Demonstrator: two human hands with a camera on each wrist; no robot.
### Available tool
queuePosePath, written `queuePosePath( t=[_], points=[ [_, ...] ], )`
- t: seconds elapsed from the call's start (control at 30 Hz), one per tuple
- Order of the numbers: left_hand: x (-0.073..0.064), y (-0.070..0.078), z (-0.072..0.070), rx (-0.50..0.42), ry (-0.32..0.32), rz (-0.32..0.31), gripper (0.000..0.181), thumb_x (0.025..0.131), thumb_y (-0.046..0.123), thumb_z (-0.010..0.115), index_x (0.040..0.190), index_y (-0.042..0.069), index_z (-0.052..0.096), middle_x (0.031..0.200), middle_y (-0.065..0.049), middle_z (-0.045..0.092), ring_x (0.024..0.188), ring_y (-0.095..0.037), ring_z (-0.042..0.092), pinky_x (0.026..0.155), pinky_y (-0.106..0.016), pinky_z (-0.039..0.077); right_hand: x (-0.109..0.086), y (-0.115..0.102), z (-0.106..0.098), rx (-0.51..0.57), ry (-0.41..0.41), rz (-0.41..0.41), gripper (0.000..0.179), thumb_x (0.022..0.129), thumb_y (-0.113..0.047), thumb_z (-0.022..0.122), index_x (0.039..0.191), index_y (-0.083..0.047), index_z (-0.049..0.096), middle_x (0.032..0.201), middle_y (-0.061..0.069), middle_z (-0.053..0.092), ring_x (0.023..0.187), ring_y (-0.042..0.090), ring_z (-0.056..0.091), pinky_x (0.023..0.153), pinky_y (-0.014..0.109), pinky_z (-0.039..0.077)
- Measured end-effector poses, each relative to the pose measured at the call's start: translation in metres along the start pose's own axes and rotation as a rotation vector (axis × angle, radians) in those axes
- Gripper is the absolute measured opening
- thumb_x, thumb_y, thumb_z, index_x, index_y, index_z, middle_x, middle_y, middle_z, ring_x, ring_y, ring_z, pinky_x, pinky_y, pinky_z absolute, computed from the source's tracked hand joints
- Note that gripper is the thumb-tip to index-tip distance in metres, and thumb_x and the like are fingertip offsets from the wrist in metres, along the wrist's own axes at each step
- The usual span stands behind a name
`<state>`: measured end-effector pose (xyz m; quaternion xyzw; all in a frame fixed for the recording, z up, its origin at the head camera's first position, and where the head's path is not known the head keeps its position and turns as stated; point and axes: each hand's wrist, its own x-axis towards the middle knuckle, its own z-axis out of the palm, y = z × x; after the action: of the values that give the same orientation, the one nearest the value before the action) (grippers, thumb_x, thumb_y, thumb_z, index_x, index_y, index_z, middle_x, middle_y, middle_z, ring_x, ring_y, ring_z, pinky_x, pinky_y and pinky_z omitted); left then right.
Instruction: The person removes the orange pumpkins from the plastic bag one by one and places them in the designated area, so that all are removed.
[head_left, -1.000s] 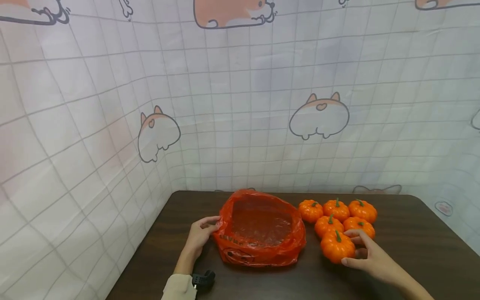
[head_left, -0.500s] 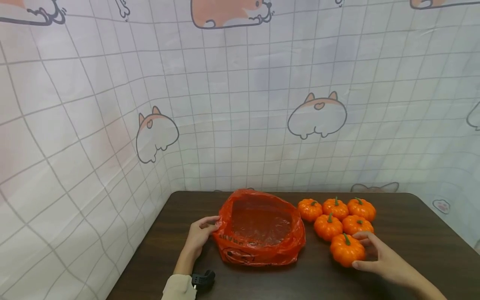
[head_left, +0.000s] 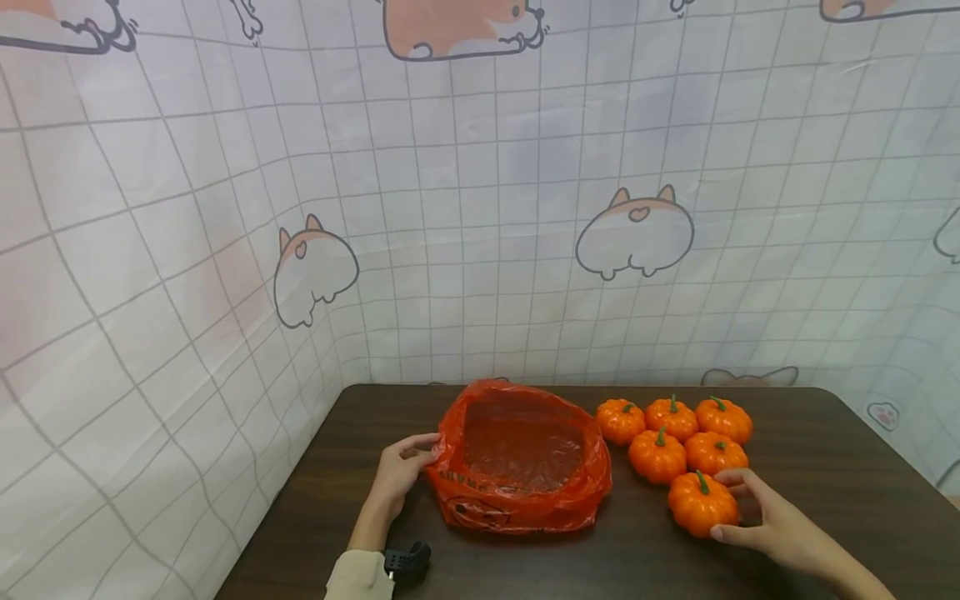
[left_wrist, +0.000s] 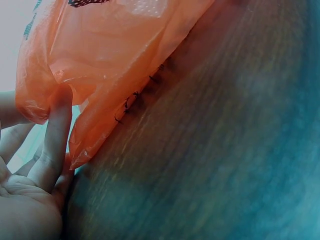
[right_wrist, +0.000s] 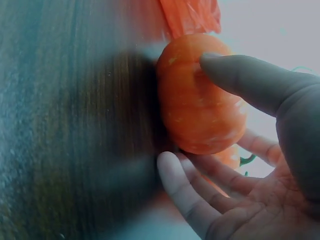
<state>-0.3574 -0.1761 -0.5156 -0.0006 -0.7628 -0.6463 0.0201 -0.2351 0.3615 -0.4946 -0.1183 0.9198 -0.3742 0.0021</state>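
Observation:
A red plastic bag stands with its mouth spread on the table. My left hand pinches its left rim; in the left wrist view the fingers meet the thin film. To the right, my right hand holds a small orange pumpkin with a green stem. The right wrist view has the thumb on one side of this pumpkin and fingers curving round below it. Behind it sit more pumpkins, among them a front-left one and a front-right one.
The back row of pumpkins stands just right of the bag. Everything rests on a dark wooden table. A patterned cloth hangs behind it and along the left side. A black wrist device is on the left wrist.
My right hand has shifted the nearest pumpkin to the right and slightly toward me, away from the others. The left hand and the bag have stayed in place.

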Motion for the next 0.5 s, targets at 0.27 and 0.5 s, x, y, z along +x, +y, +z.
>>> queuePosePath(
  t=[0.27,0.5],
  points=[
    [0.0007,-0.0009,0.0005,0.001,-0.006,-0.001,0.032,0.095,0.01,0.069,0.127,0.008,0.072,0.101,-0.009,0.074,0.086,-0.014,0.066,0.077,-0.031,0.053,0.0004,0.0,-0.0032,0.012,-0.026,0.016,0.064,0.092,-0.024,0.076,0.139,0.001,0.04,0.136,0.031,0.05,0.114,0.044,0.06,0.078,0.044,0.055],
    [0.0003,-0.0006,0.0,0.002,-0.006,0.006,0.032,0.095,0.01,0.069,0.127,0.008,0.072,0.1,-0.008,0.074,0.086,-0.015,0.065,0.076,-0.031,0.053,-0.0002,-0.0006,-0.0041,0.02,-0.042,0.025,0.064,0.093,-0.022,0.074,0.141,0.002,0.039,0.134,0.031,0.051,0.11,0.04,0.061,0.078,0.045,0.055]
  ],
)
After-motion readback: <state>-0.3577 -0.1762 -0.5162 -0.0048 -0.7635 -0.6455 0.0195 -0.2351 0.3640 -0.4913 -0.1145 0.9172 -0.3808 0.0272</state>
